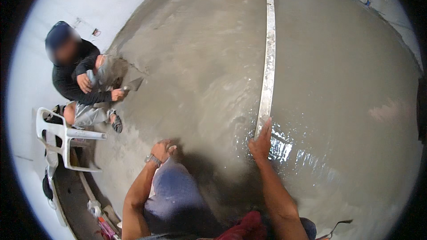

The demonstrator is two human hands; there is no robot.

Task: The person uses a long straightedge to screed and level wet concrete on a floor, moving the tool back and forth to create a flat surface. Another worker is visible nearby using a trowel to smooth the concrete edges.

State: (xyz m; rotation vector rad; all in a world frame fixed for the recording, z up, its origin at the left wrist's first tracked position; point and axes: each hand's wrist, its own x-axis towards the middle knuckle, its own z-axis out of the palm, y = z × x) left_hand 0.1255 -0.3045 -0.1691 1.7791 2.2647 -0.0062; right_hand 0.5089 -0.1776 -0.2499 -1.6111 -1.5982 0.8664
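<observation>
My right hand (pixel 261 143) grips the near end of a long, pale metal straightedge (pixel 269 53), its index finger stretched along it. The straightedge lies on the wet grey cement floor (pixel 204 62) and runs away from me to the far edge. The surface beside my right hand is wet and shiny. My left hand (pixel 163 150), below a metal wristwatch (pixel 153 159), rests on my bent knee (pixel 178 186). Its fingers are loosely bent and hold nothing.
At the left a co-worker (pixel 73 71) crouches by the white wall, holding a trowel (pixel 133 84) at the cement's edge. A white plastic chair (pixel 66 138) lies tipped nearby. Lower left, a pink package (pixel 106 229) sits beside a dark strip of floor.
</observation>
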